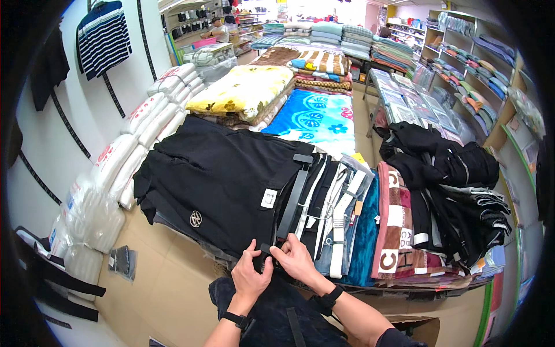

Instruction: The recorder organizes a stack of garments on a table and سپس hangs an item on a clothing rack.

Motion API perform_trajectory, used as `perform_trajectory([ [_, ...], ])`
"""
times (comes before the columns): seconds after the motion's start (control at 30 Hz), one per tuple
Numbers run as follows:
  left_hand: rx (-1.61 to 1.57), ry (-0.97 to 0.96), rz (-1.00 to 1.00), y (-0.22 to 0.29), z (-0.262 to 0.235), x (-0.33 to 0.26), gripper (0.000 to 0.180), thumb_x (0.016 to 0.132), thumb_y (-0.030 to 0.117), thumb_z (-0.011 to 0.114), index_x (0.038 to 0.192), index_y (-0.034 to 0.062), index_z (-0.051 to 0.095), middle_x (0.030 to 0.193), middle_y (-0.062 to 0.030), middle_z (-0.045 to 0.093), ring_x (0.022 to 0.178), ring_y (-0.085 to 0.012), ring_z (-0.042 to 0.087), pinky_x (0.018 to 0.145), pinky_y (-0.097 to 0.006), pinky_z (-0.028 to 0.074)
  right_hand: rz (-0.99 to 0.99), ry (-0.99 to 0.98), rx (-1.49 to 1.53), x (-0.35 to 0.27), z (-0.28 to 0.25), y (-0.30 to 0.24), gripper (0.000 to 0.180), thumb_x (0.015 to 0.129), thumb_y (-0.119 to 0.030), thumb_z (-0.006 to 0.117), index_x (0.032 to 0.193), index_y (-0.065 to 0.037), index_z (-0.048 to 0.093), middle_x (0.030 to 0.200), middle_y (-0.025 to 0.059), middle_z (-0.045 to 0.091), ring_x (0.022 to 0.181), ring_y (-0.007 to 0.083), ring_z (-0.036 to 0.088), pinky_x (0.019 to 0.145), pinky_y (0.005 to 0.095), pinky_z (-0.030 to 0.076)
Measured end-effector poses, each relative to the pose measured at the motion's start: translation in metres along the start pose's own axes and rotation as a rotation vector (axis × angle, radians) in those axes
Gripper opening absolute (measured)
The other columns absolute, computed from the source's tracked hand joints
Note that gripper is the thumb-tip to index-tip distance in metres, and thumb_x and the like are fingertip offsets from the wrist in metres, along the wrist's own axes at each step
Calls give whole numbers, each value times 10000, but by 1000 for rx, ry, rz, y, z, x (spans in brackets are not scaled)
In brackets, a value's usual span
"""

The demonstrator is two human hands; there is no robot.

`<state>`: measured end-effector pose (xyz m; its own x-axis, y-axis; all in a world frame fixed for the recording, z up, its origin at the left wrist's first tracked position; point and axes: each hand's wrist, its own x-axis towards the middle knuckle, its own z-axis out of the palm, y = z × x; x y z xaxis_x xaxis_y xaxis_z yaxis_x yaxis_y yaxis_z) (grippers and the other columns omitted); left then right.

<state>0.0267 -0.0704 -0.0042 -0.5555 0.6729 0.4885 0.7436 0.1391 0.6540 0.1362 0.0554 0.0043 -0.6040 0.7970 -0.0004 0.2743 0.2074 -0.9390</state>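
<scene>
Folded black cloth trousers (217, 156) lie at the near end of a long display of textiles. At their near right corner, by the waistband, both bare hands meet on a black plastic clip hanger (295, 199). The right hand (296, 259) pinches the hanger's near clip end between thumb and forefinger. The left hand (250, 276) has its thumb and curled fingers at the waistband corner; whether they grip cloth or clip, I cannot tell.

The trousers' left edge overhangs beige tiled floor (159, 260), which runs as a strip between them and the white plastic-wrapped packages (115, 162) stacked farther left. On that floor, left of the trousers, lies a flat dark packet in clear plastic (122, 263). Directly right of the trousers, folded black, white and denim garments (341, 214) crowd the hanger side; past these, a heap of black clothing (445, 165) sits on the far right. A yellow floral blanket (245, 87) and a bright blue patterned blanket (315, 118) lie just beyond the trousers.

A white rectangular label (269, 198) with small print shows near the waistband, and a pale round emblem (196, 218) nearer their left edge. The packages carry red printing; right of the trousers, a brown, white and burgundy checked blanket (396, 231) bears large letters.
</scene>
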Motion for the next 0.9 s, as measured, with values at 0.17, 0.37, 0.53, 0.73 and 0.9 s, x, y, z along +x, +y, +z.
perform_trajectory([
  [0.17,-37,25,-69,-5,4,6,321,949,230,769,1138,12,628,1211,-232,751,1015,-412,760,848,-450,617,-20,16,37,0,-1,3,447,914,-319,798,845,10,504,656,113,591,602,235,606,584,403,484],
  [0.37,-166,-9,-260,15,-4,42,492,974,226,754,1379,26,561,1256,-185,709,933,-306,722,908,-427,563,-19,1,77,-1,-3,5,444,912,-309,801,836,6,497,681,116,587,615,232,604,587,400,485],
  [0.53,51,2,42,28,8,101,525,942,242,765,1391,34,591,1382,-154,662,1272,-336,627,1110,-478,436,-28,-31,123,-1,-4,9,444,914,-301,807,843,10,497,697,112,575,615,224,587,591,393,484],
  [0.73,184,-53,359,49,48,178,475,901,204,769,1318,16,641,1400,-179,657,1309,-375,609,1125,-502,450,-41,-44,143,1,-8,13,422,930,-284,798,852,13,509,694,111,563,621,215,578,592,384,482],
  [0.9,231,-122,304,38,69,196,420,881,177,763,1263,32,664,1291,-152,689,1182,-357,643,1006,-495,504,-34,-77,172,0,-6,15,444,945,-296,809,857,2,492,725,77,552,626,147,545,585,338,482],
])
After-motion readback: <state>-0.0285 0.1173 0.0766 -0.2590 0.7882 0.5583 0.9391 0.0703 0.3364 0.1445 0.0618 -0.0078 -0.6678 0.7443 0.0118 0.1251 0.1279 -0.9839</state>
